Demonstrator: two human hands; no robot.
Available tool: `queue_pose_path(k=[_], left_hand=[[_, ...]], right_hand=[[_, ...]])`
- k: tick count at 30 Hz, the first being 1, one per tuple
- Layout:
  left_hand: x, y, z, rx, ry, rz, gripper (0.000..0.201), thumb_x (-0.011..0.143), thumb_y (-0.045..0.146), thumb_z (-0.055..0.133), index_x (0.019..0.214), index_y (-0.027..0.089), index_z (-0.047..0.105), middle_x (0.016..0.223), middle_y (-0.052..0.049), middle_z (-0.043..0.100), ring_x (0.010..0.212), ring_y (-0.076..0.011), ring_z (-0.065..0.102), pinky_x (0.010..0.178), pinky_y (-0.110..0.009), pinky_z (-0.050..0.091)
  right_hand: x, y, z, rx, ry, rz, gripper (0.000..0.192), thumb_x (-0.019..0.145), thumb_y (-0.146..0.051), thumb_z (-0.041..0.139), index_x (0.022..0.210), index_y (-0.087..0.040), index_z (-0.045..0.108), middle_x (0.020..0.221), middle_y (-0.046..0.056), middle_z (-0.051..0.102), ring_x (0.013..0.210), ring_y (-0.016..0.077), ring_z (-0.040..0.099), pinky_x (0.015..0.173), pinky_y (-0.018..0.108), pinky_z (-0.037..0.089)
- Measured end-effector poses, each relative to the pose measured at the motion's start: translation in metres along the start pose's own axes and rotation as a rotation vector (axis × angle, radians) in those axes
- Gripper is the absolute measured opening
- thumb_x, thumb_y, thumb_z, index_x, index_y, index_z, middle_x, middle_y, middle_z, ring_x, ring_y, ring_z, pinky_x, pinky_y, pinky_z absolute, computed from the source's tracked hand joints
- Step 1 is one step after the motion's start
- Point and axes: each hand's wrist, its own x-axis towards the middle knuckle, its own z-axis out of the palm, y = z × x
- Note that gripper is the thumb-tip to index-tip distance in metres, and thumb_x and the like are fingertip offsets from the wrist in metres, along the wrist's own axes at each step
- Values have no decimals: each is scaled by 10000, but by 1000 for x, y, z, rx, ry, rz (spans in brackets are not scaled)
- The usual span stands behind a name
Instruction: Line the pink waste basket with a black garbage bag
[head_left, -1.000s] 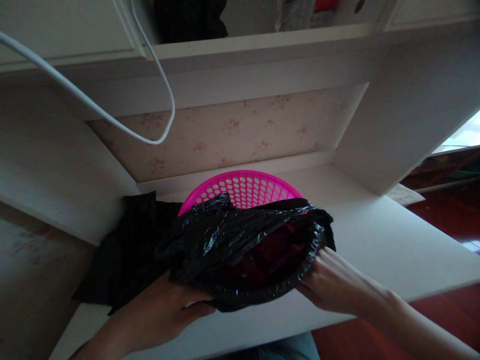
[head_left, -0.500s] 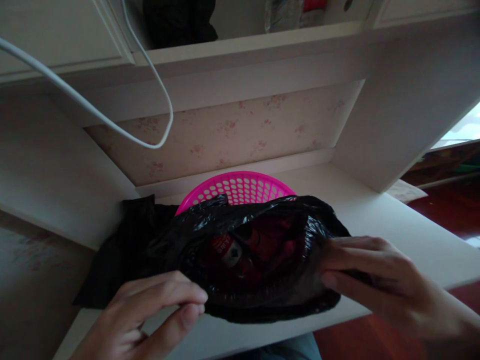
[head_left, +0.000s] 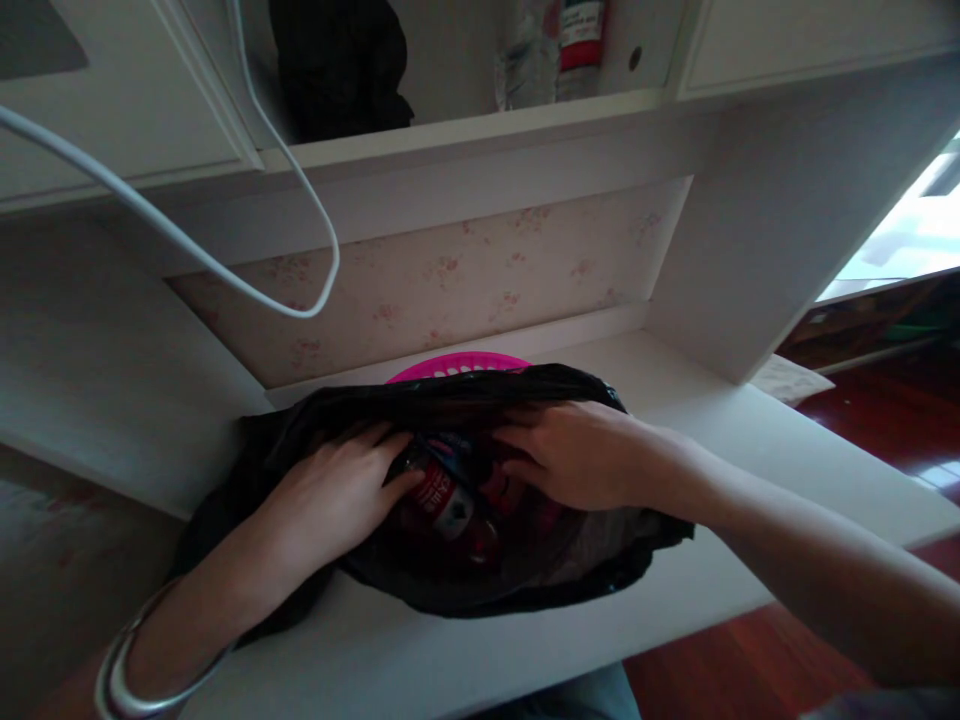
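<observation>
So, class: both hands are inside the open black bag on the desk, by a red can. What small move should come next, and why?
Probably close the left hand around the red can and lift it clear of the black bag. Its fingertips already touch the can, the bag's mouth lies open, and the right hand rests on the contents beside it, so nothing seems to block the lift.

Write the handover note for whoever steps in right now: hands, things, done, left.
Left hand: inside the mouth of the black bag, fingers against a red can; whether it grips is unclear.
Right hand: also in the bag's mouth, resting over the red contents.
Things: bag lies on the white desk; pink basket behind it, mostly hidden.
Done: bag is open, both hands in.
Left: the contents are all in the bag; none lies on the desk.
</observation>
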Motion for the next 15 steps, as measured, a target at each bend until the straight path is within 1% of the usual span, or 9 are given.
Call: queue_pose_path(k=[2,3,4,7,9,11,13,14,15], left_hand=[[-2,-7,1,78,45,-53,510,1005,371,601,1467,153,592,1470,-208,636,1314,-412,641,1111,-598,503],[-2,-12,2,90,59,-76,558,992,381,616,1493,142,563,1464,-224,637,1308,-427,642,1107,-601,503],[-1,-17,4,77,67,-97,576,983,403,621,1494,144,563,1444,-227,651,1302,-438,645,1103,-604,502],[11,-37,7,-91,52,-174,537,951,513,610,1375,189,665,1376,-191,708,1310,-450,637,1092,-604,507],[22,-48,6,-256,4,-179,527,907,549,634,1308,213,703,1354,-156,729,1304,-428,647,1094,-575,513],[32,-56,2,-400,-43,-131,505,855,509,683,1275,231,718,1326,-111,751,1275,-390,673,1113,-537,509],[39,-60,-1,-522,-38,-96,509,794,435,743,1260,230,723,1314,-79,761,1271,-364,676,1151,-518,481],[42,-61,-2,-609,-26,-107,527,771,409,769,1261,221,721,1317,-74,760,1275,-358,674,1161,-515,474],[44,-62,-1,-740,-25,-142,553,760,399,796,1273,209,715,1326,-78,755,1271,-352,676,1163,-512,475]], right_hand=[[-2,7,1,-44,7,66,477,981,-308,638,1435,-160,642,1396,170,695,1196,327,719,996,432,588],[-3,10,1,-46,24,108,544,987,-313,623,1504,-154,571,1444,180,659,1235,334,699,1023,447,576],[-4,13,1,-38,45,156,575,985,-322,620,1530,-157,537,1453,178,653,1243,333,694,1034,450,570],[-4,20,2,1,50,293,536,984,-349,617,1481,-151,572,1377,180,702,1203,337,711,1039,463,559],[-1,24,2,30,48,344,492,987,-354,615,1433,-147,603,1340,175,722,1203,332,710,1055,457,543],[4,29,2,84,45,381,495,979,-347,628,1432,-148,596,1371,166,708,1254,325,685,1086,442,521],[10,36,1,149,21,413,532,971,-352,640,1455,-141,575,1427,176,672,1309,339,652,1106,448,506],[13,40,1,179,5,424,557,971,-369,639,1472,-137,562,1447,185,656,1324,354,641,1111,465,504],[18,44,1,205,-11,428,577,977,-394,631,1489,-139,551,1459,189,646,1329,367,637,1113,482,504]])
